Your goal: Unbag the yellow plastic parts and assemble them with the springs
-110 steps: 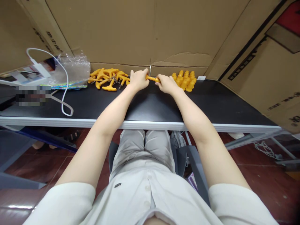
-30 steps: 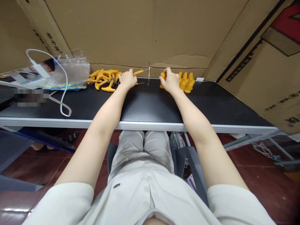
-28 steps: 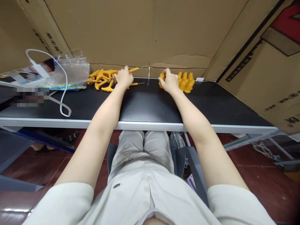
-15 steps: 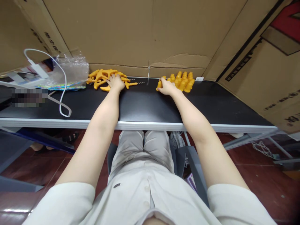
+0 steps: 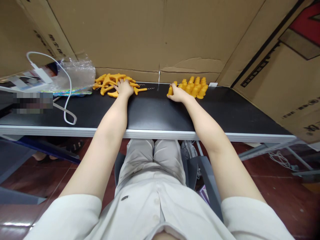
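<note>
My left hand rests on a pile of orange T-shaped corkscrews, its fingers spread over the handles. One corkscrew lies just right of that hand, its metal spiral pointing right. On the other side, my right hand has its thumb and fingers around an orange bottle-shaped piece standing upright on the table. Several more of these upright pieces stand in a close group behind and to the right of the hand, which partly covers the nearest ones.
The black table has a silver front edge. At the left lie crinkled clear plastic, a white cable and flat colourful packets. Tall cardboard walls the back and right. A small white tag lies behind the bottle-shaped pieces.
</note>
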`<state>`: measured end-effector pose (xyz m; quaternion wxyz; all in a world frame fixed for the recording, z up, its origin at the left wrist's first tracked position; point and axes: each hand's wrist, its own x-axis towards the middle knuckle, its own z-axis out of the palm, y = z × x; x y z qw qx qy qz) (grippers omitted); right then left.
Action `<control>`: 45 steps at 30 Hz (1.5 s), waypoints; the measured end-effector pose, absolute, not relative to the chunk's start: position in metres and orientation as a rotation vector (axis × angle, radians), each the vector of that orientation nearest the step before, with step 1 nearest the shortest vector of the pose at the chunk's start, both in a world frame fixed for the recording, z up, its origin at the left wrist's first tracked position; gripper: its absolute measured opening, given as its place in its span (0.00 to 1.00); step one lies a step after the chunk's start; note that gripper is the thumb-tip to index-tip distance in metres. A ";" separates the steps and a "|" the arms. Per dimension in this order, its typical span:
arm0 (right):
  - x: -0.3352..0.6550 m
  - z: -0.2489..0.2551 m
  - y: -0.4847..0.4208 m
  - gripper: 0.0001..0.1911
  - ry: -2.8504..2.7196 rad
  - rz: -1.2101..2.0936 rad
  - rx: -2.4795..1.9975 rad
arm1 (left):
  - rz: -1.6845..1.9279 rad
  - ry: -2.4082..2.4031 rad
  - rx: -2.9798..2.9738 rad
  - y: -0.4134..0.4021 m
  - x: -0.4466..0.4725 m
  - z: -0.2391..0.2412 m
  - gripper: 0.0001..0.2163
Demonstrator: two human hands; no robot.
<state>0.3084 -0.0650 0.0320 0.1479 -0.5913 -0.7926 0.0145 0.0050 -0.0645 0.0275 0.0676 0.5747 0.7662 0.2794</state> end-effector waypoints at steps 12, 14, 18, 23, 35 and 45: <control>0.303 0.041 -0.076 0.39 -2.260 0.107 -1.784 | 1.094 2.305 1.702 -0.065 0.008 0.035 0.29; 0.305 0.038 -0.072 0.39 -2.254 0.099 -1.773 | 1.087 2.311 1.740 -0.066 0.011 0.038 0.26; 0.305 0.034 -0.067 0.39 -2.235 0.072 -1.774 | 1.064 2.299 1.812 -0.073 0.019 0.046 0.26; 0.300 0.040 -0.078 0.36 -2.257 0.063 -1.792 | 1.004 2.222 1.942 -0.079 0.026 0.050 0.25; 0.298 0.048 -0.085 0.24 -2.295 -0.005 -1.688 | 0.855 2.013 2.230 -0.086 0.046 0.057 0.23; 0.296 0.056 -0.087 0.22 -2.175 -0.113 -1.599 | 0.847 1.954 2.306 -0.084 0.049 0.056 0.21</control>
